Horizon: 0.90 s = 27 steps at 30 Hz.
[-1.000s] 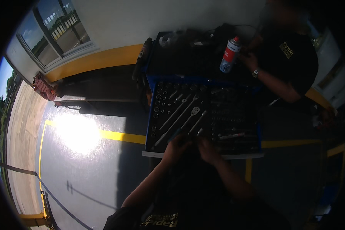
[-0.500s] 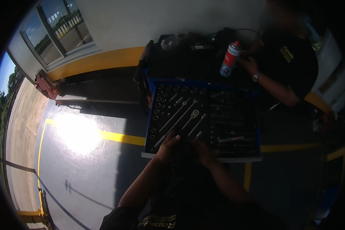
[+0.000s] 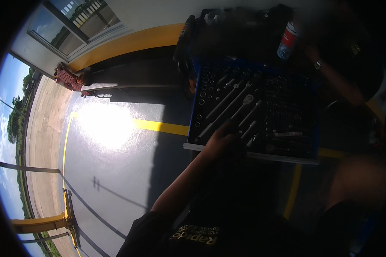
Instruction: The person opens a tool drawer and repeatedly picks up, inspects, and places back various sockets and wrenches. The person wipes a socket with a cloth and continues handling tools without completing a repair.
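Presently: one blue-sided tool drawer (image 3: 287,159), standing open; one left hand (image 3: 222,136) at its front edge, grip shadowed, closure impossible to tell, right hand out of view; one ratchet (image 3: 248,99), lying inside; assorted sockets (image 3: 203,88), beside. Step, seemingly: handling at the drawer front; next move calls for fingers clear of the ratchet.

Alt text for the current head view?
Left hand over the front of an open drawer holding sockets and a ratchet, its grip too dark to read; right arm blurred, lower right. Beyond, a spray can stands near a co-worker's arm.
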Each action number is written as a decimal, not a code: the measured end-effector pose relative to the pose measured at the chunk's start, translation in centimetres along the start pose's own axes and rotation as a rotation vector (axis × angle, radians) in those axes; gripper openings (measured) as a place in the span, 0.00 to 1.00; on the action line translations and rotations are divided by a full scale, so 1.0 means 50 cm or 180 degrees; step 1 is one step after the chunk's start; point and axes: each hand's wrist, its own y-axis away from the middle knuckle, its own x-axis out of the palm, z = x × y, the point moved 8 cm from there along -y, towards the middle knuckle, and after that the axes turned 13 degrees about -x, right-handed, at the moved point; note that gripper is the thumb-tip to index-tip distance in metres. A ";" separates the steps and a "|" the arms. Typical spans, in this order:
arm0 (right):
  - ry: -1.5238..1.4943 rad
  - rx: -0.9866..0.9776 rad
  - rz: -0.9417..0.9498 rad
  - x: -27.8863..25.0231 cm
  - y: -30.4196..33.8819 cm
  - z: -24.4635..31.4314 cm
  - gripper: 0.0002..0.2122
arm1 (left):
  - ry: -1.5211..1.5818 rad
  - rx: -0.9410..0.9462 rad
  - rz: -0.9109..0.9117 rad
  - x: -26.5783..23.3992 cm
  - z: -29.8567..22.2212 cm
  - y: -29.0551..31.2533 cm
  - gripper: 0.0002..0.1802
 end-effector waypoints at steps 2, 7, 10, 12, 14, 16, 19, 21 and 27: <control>0.0153 0.0112 0.0596 0.046 0.016 -0.031 0.23 | -0.0144 0.0242 -0.0047 -0.004 0.004 -0.014 0.30; 0.0266 0.0418 0.0916 0.064 0.061 -0.074 0.22 | 0.0672 -0.0365 -0.0017 0.021 -0.025 -0.005 0.22; 0.0283 0.0497 0.0919 0.047 0.073 -0.079 0.22 | 0.0463 -0.0323 -0.0044 0.003 0.028 -0.007 0.23; 0.0232 0.0431 0.0948 0.057 0.071 -0.095 0.22 | 0.0593 -0.0348 -0.0163 -0.012 0.037 0.005 0.25; 0.0353 0.0565 0.1013 0.035 0.083 -0.087 0.21 | 0.0641 -0.0236 0.0076 0.008 0.018 0.003 0.25; 0.0359 0.0658 0.1059 0.024 0.102 -0.089 0.21 | 0.0543 -0.0198 0.0190 0.013 0.002 0.001 0.23; 0.0359 0.0689 0.1082 0.027 0.108 -0.096 0.21 | 0.0225 -0.0244 0.0215 0.005 -0.004 -0.005 0.21; 0.0360 0.0754 0.1097 0.018 0.121 -0.094 0.20 | 0.0068 -0.0318 0.0206 0.003 0.000 0.001 0.20; 0.0322 0.0727 0.0968 -0.005 0.141 -0.109 0.20 | 0.0027 -0.0219 -0.0222 -0.008 0.008 0.003 0.24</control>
